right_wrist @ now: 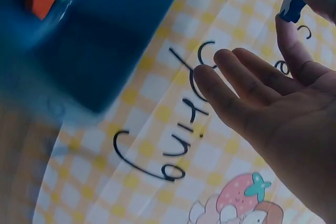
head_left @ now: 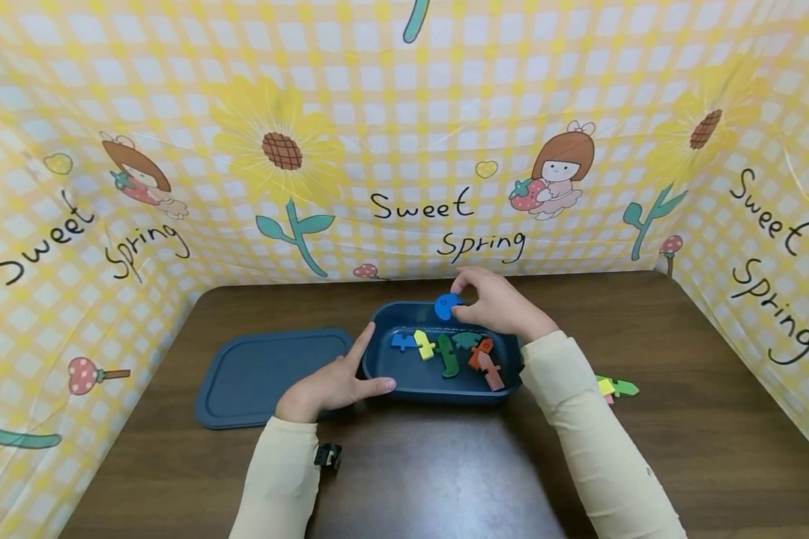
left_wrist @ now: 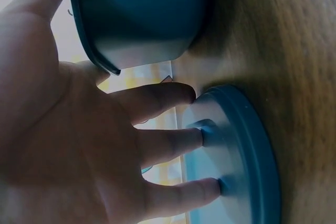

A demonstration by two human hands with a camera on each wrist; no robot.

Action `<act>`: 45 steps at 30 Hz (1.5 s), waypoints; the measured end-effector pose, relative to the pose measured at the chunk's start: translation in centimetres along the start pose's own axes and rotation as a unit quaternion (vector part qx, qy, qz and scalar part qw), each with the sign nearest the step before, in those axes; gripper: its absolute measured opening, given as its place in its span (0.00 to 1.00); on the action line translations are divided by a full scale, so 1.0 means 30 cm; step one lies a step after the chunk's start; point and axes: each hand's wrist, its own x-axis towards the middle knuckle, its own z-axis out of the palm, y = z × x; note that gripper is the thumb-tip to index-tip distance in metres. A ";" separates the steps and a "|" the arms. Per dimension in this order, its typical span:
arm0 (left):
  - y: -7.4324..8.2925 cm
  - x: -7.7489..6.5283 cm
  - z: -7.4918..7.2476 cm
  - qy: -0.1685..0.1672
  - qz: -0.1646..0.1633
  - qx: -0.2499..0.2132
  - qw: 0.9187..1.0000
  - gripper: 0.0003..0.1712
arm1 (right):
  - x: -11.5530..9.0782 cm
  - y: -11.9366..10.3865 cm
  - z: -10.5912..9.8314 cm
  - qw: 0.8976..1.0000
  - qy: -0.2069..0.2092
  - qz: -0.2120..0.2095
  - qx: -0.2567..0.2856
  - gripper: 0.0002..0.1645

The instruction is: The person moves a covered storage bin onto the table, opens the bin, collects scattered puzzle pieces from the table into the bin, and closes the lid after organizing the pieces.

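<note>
My right hand (head_left: 495,303) pinches a round blue puzzle piece (head_left: 447,305) between thumb and index finger, above the far side of a dark blue box (head_left: 438,394). In the right wrist view the other fingers stretch out away from the blue piece (right_wrist: 294,1). Inside the box lie a blue piece (head_left: 402,342), a yellow piece (head_left: 424,345), a green piece (head_left: 448,355), a teal piece (head_left: 467,340), an orange piece (head_left: 475,355) and a pink piece (head_left: 491,371). At the box's left end, my left hand (head_left: 333,385) rests with thumb and index finger spread; its other fingertips meet the lid (left_wrist: 236,145).
The flat dark blue lid (head_left: 270,378) lies on the brown table left of the box. Beyond the right forearm, a light green piece (head_left: 625,388) lies beside a yellow one (head_left: 605,386). A checked cloth (head_left: 404,135) walls the table at the back and sides.
</note>
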 end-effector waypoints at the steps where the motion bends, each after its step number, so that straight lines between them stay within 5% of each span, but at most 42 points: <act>1: 0.001 0.000 0.000 0.000 0.000 0.001 1.000 0.62 | 0.006 -0.005 0.004 1.000 -0.001 -0.002 0.004 0.12; 25: 0.006 0.001 -0.001 -0.004 -0.008 0.004 1.000 0.60 | 0.136 -0.016 0.129 0.995 -0.057 -0.025 0.079 0.12; 45: 0.001 0.006 0.000 -0.005 -0.008 0.006 1.000 0.61 | 0.140 0.009 0.214 0.991 -0.129 -0.037 0.025 0.11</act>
